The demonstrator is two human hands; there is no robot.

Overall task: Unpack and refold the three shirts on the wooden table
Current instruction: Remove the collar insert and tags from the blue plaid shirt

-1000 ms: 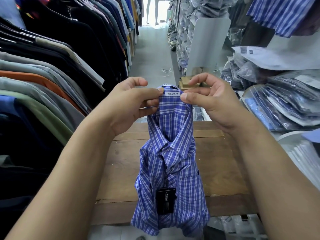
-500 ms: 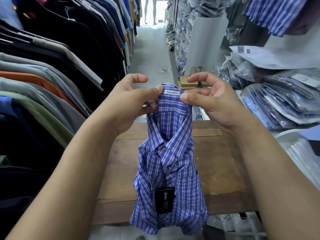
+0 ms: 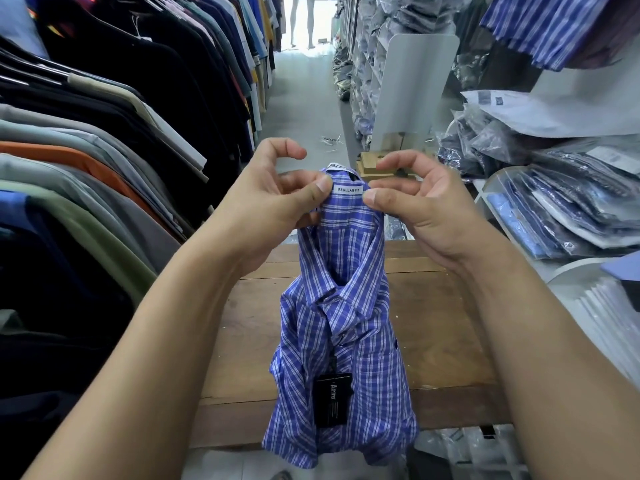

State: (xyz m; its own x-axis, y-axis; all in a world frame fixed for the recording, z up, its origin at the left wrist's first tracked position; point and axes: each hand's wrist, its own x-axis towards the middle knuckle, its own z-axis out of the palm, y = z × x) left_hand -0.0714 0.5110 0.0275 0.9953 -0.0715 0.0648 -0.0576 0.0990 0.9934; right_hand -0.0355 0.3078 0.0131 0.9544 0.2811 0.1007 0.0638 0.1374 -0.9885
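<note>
Left grip (image 3: pixel 273 202), right grip (image 3: pixel 419 206) still pinching shirt (image 3: pixel 346 306) either side of label (image 3: pixel 348 189); nothing moved. Unpacked, refold not started.

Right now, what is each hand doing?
Left hand: pinching the blue plaid shirt by its collar.
Right hand: pinching the same collar.

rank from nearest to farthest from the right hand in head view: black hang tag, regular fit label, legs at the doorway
1. regular fit label: at the collar, beside the right hand's thumb.
2. black hang tag: lower on the shirt front.
3. legs at the doorway: aisle's far end.
</note>
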